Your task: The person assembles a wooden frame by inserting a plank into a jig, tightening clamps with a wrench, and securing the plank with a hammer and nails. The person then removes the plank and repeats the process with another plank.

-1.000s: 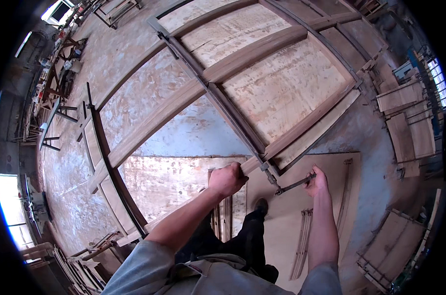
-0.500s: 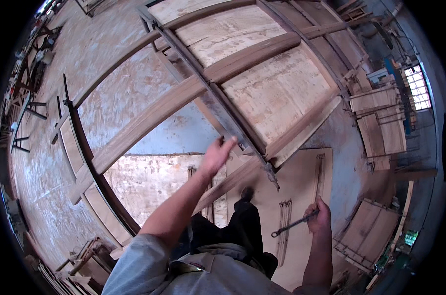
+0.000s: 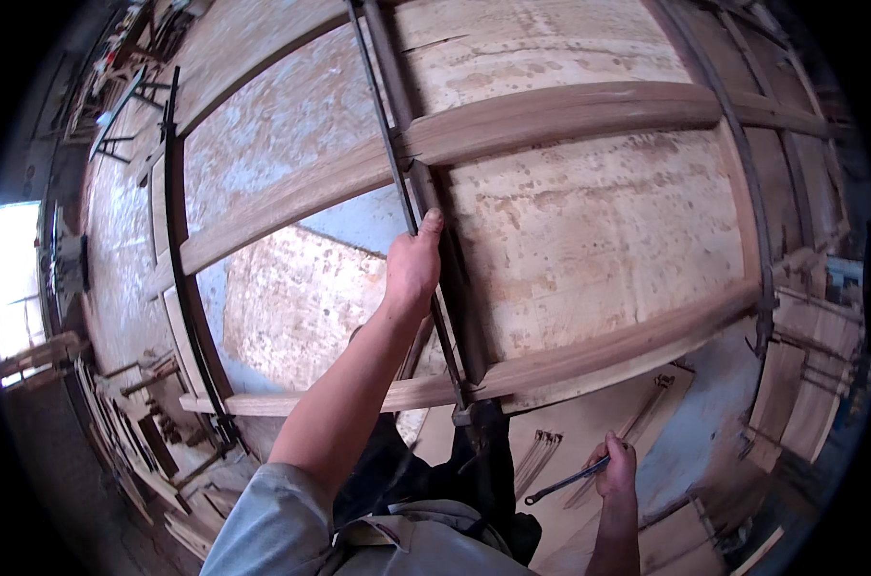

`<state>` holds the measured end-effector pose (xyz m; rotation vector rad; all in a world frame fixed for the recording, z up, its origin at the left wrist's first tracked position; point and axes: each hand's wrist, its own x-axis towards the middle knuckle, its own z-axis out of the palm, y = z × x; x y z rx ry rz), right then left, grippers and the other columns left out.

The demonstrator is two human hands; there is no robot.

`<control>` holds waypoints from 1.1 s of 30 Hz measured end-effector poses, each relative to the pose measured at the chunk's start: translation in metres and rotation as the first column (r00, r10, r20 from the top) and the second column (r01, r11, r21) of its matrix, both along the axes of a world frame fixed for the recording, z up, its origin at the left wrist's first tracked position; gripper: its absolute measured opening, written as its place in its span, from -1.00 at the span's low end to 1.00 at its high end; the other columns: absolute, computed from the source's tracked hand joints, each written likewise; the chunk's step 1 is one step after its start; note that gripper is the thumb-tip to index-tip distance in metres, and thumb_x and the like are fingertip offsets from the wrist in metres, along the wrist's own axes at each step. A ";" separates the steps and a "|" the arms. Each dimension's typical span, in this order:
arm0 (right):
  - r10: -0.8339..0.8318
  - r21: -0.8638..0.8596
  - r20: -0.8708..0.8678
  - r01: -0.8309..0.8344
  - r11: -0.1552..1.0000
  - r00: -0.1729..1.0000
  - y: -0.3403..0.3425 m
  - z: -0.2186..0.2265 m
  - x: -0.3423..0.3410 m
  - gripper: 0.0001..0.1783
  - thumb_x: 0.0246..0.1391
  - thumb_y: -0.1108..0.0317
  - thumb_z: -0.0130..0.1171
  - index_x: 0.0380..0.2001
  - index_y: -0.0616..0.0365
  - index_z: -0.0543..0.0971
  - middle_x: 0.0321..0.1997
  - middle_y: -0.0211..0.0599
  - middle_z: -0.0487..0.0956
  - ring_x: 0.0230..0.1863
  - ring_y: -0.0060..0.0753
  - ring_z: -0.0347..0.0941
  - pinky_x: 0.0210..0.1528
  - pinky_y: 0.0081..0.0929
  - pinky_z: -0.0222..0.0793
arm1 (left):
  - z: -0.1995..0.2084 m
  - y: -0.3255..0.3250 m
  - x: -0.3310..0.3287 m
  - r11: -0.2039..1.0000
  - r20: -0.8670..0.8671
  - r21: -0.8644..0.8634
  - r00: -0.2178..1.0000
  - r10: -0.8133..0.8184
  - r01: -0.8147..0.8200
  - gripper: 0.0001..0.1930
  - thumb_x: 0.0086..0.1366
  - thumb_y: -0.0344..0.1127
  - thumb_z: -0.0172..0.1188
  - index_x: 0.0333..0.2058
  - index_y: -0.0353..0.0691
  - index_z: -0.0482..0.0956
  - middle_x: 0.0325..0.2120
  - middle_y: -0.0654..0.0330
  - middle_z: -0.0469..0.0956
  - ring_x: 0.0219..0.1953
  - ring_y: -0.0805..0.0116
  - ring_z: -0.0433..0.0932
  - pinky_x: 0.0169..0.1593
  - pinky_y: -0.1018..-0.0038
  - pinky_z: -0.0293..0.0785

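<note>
My left hand [image 3: 414, 267] is closed round the dark metal bar of a long bar clamp [image 3: 389, 134], its thumb pointing away from me. That bar runs across a large wooden frame [image 3: 551, 120] of brown rails and stiles, beside a dark upright [image 3: 459, 288]. At the clamp's near end, its screw head [image 3: 462, 415] sits at the frame's near rail [image 3: 628, 334]. Low on the right, my right hand [image 3: 618, 468] grips a dark wrench [image 3: 565, 482], whose ring end points left, apart from the frame.
More bar clamps cross the frame at its left [image 3: 178, 250] and right [image 3: 748, 173]. Pale plywood panels [image 3: 599, 230] lie under the right part. Several thin metal rods [image 3: 536, 461] rest on a brown sheet by my legs. Stacked wooden panels [image 3: 796, 374] stand at right, timber pieces [image 3: 147, 422] at left.
My left hand has gone from the clamp's near end to farther up its bar, which it now grips. The view has turned and come closer to the frame. The wrench stays in my right hand.
</note>
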<state>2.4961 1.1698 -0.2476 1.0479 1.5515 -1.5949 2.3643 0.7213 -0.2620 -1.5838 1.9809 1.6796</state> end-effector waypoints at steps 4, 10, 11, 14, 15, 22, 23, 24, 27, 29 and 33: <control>0.200 0.047 0.129 -0.208 0.977 0.971 0.009 -0.008 -0.026 -0.61 0.25 0.23 0.03 -0.65 0.12 0.36 -0.75 -0.32 0.35 -0.74 -0.34 0.37 -0.61 -0.29 0.38 | 0.009 0.004 -0.001 0.995 0.100 -0.051 0.991 -0.086 0.091 -0.21 0.29 0.31 0.00 -0.39 -0.57 0.52 -0.57 -0.05 0.51 -0.43 0.23 0.43 -0.24 0.23 0.38; 0.394 0.043 0.170 -0.407 0.913 0.903 0.018 -0.020 -0.050 -0.59 0.20 0.24 0.09 -0.70 0.16 0.39 -0.75 -0.31 0.38 -0.75 -0.36 0.39 -0.61 -0.36 0.36 | 0.023 0.011 -0.006 0.991 0.069 -0.099 0.994 -0.084 0.090 -0.26 0.29 0.30 0.00 -0.31 -0.51 0.55 -0.49 -0.12 0.55 -0.35 0.09 0.53 -0.15 0.22 0.41; 0.412 0.042 0.170 -0.424 0.905 0.895 0.017 -0.019 -0.056 -0.59 0.19 0.23 0.09 -0.70 0.16 0.39 -0.75 -0.30 0.38 -0.75 -0.36 0.39 -0.61 -0.36 0.36 | 0.018 0.010 -0.004 0.992 0.067 -0.092 0.995 -0.077 0.083 -0.26 0.29 0.30 0.00 -0.29 -0.50 0.55 -0.46 -0.13 0.56 -0.31 0.05 0.54 -0.13 0.22 0.41; 0.439 0.054 0.184 -0.455 0.889 0.879 0.007 -0.013 -0.073 -0.59 0.19 0.22 0.10 -0.71 0.15 0.40 -0.75 -0.31 0.39 -0.74 -0.37 0.39 -0.61 -0.37 0.37 | 0.006 0.007 0.000 0.994 0.070 -0.068 0.994 -0.080 0.084 -0.27 0.29 0.29 -0.01 -0.24 -0.48 0.55 -0.39 -0.17 0.58 -0.22 -0.04 0.56 -0.07 0.22 0.41; 0.442 0.062 0.191 -0.460 0.886 0.876 0.003 -0.010 -0.077 -0.59 0.19 0.22 0.10 -0.71 0.15 0.40 -0.75 -0.31 0.39 -0.74 -0.37 0.39 -0.61 -0.37 0.37 | 0.005 0.006 -0.001 0.994 0.075 -0.060 0.993 -0.091 0.096 -0.27 0.30 0.29 -0.01 -0.23 -0.48 0.55 -0.38 -0.18 0.58 -0.20 -0.05 0.56 -0.06 0.22 0.40; 0.437 0.152 0.139 -0.455 0.877 0.889 0.012 0.013 -0.084 -0.61 0.21 0.21 0.07 -0.67 0.15 0.41 -0.74 -0.26 0.41 -0.74 -0.37 0.35 -0.60 -0.40 0.34 | 0.005 0.007 0.001 0.998 -0.027 0.053 1.000 -0.014 0.015 -0.36 0.28 0.19 0.09 -0.16 -0.46 0.53 -0.35 -0.15 0.59 -0.20 0.03 0.56 -0.04 0.24 0.40; 0.434 0.157 0.142 -0.453 0.877 0.890 0.013 0.018 -0.083 -0.60 0.21 0.21 0.06 -0.68 0.14 0.40 -0.75 -0.25 0.41 -0.74 -0.36 0.35 -0.59 -0.39 0.34 | 0.001 0.009 0.002 0.998 -0.122 0.065 0.992 0.020 -0.012 -0.38 0.28 0.15 0.12 -0.14 -0.46 0.53 -0.34 -0.13 0.59 -0.20 0.05 0.56 -0.03 0.25 0.40; 0.432 0.162 0.145 -0.452 0.877 0.890 0.014 0.023 -0.082 -0.59 0.21 0.20 0.06 -0.69 0.14 0.40 -0.76 -0.24 0.41 -0.74 -0.36 0.36 -0.59 -0.39 0.34 | -0.002 0.010 0.003 0.996 -0.214 0.079 0.975 0.056 -0.040 -0.40 0.27 0.12 0.15 -0.12 -0.45 0.52 -0.33 -0.12 0.60 -0.20 0.07 0.56 -0.02 0.26 0.40; 0.444 0.188 0.131 -0.462 0.867 0.886 0.001 0.039 -0.077 -0.57 0.22 0.20 0.05 -0.70 0.14 0.39 -0.78 -0.22 0.40 -0.75 -0.33 0.37 -0.59 -0.36 0.36 | -0.002 0.010 0.002 0.992 -0.274 0.119 0.959 0.079 -0.047 -0.51 0.27 -0.03 0.21 -0.10 -0.42 0.51 -0.31 0.00 0.60 -0.23 0.23 0.53 -0.05 0.35 0.41; 0.431 0.191 0.132 -0.450 0.873 0.893 0.005 0.040 -0.067 -0.56 0.24 0.20 0.04 -0.70 0.15 0.39 -0.77 -0.22 0.40 -0.75 -0.33 0.37 -0.59 -0.34 0.37 | -0.002 0.010 0.003 0.997 -0.248 0.075 0.968 0.035 -0.017 -0.58 0.27 -0.09 0.22 -0.15 -0.40 0.53 -0.34 0.16 0.59 -0.29 0.44 0.48 -0.13 0.44 0.41; 0.415 0.245 0.085 -0.423 0.872 0.906 0.007 0.045 -0.049 -0.55 0.27 0.17 0.02 -0.69 0.16 0.39 -0.77 -0.22 0.41 -0.75 -0.32 0.38 -0.59 -0.33 0.38 | 0.011 0.008 0.001 0.998 -0.198 0.064 0.980 0.016 -0.003 -0.57 0.26 -0.07 0.23 -0.19 -0.41 0.54 -0.42 0.15 0.58 -0.37 0.45 0.45 -0.22 0.44 0.40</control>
